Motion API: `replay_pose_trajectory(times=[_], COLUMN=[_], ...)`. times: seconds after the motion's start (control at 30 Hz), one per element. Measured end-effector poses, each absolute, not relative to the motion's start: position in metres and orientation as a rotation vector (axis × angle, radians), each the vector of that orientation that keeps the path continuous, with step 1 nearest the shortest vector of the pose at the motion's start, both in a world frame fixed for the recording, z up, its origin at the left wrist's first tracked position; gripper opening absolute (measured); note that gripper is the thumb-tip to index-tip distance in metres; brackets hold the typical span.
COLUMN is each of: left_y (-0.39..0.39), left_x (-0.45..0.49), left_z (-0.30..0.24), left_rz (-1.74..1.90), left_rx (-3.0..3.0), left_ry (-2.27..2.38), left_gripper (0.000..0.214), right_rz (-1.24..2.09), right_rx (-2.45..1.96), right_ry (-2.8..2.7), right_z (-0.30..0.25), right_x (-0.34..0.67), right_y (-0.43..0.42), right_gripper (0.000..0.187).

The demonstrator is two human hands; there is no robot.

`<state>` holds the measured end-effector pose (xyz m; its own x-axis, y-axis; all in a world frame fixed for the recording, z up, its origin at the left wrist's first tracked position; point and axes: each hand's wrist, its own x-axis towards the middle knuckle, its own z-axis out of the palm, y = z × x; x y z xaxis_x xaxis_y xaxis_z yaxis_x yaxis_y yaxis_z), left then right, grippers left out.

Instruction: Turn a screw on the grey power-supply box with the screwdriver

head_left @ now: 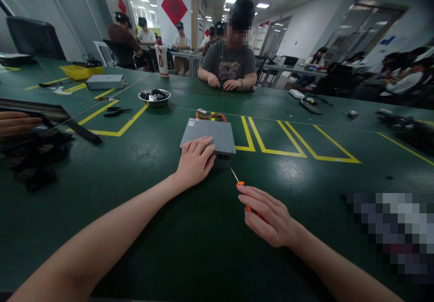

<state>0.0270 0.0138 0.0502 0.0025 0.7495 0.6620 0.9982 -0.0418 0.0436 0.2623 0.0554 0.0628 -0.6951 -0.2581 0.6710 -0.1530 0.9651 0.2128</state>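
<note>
A grey metal computer power supply unit (220, 134) lies on the green table in front of me, its bundle of coloured cables (217, 117) at the far side. My left hand (196, 159) holds the unit at its near left part, fingers over the top and thumb by the near face. My right hand (267, 214) is closed around the orange and black handle of a screwdriver (240, 184). The thin shaft points up and left, its tip close to the unit's near right corner. Whether the tip touches the unit I cannot tell.
Yellow tape (281, 153) marks boxes on the table (162, 247). A metal bowl (154, 97) holds dark parts. Farther left are a grey box (106, 82) and a yellow tray (81, 71). Another person's hand (16, 123) is at left; a person (230, 62) sits opposite.
</note>
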Motion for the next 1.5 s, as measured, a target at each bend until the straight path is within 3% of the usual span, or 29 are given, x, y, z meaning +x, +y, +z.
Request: replay_pose_trajectory(times=[0.87,1.07,1.2,1.5], left_y=[0.014,0.014,0.014,0.013], left_x=[0.028,0.027,0.027,0.027], left_z=[0.051,0.050,0.051,0.051], left_rz=[-0.738,-0.754,-0.751,-0.760], left_rx=[-1.840,-1.839,-1.849,-1.852], left_ry=[-1.812,-1.813,-1.813,-1.809], left_gripper=[0.023,0.023,0.023,0.022], right_rz=[-0.210,-0.300,-0.425,-0.314], right_rx=[0.186,0.150,0.056,0.218], right_ry=[-2.313,-2.351,-2.291,-2.412], right_z=[0.064,0.058,0.054,0.054], right_x=[0.261,0.262,0.264,0.256], right_y=[0.055,0.048,0.042,0.038], right_gripper=[0.016,0.008,0.016,0.013])
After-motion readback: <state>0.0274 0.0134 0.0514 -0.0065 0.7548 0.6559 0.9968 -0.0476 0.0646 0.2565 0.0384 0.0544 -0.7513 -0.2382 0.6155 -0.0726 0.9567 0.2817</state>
